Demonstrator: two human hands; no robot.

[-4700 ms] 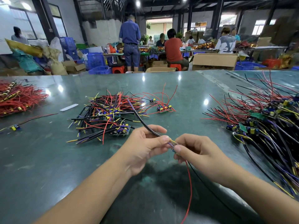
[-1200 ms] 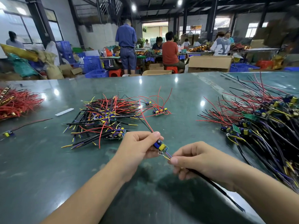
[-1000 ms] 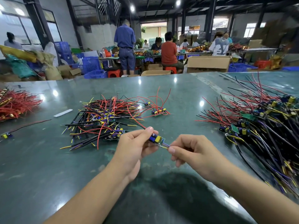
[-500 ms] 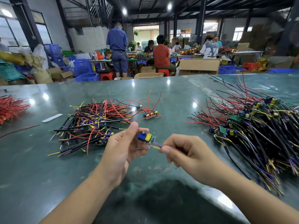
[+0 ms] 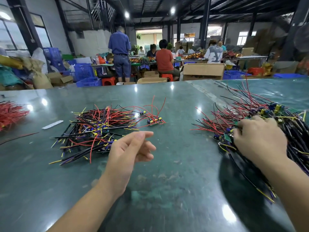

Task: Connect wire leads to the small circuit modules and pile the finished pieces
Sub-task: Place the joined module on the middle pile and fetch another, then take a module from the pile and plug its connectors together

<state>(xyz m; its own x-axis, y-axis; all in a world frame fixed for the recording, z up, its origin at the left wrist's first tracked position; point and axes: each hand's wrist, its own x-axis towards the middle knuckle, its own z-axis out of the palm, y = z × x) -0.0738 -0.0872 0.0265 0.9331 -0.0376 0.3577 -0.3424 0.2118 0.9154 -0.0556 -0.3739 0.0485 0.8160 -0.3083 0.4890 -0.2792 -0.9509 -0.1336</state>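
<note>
I am seeing the left hand [image 5: 132, 149] hovering over the middle of the dark green tabletop [image 5: 167, 190], palm turned inward, fingers loosely spread and gripping nothing. The pile of wired modules [image 5: 98, 129] is lying just beyond and to the left of it, toward the centre-left of the tabletop; the nearest black leads are ending just beside the heel of that hand, though I cannot tell whether they are touching it.

The right hand [image 5: 259, 138] is resting on the near-left end of the larger heap of modules and leads [image 5: 260, 118] at the right edge of the tabletop. Its fingers are curling down into the wires beside a small green circuit board [image 5: 227, 137]; I cannot tell whether they are actually pinching a piece or only pressing on the heap.

The left pile is showing as a tangle of black, red, purple and yellow-tipped leads fanning outward, with small boards carrying blue and yellow parts buried in it. A single module with red leads [image 5: 154, 120] is lying apart, just behind the left hand. The right heap is looking denser, red leads splaying toward the tabletop's middle, black ones trailing toward the near edge, yellow capacitors [image 5: 277, 108] sitting at its far side.

A bundle of red wires [image 5: 11, 113] is lying at the left edge, with a white strip [image 5: 52, 124] near it.
</note>
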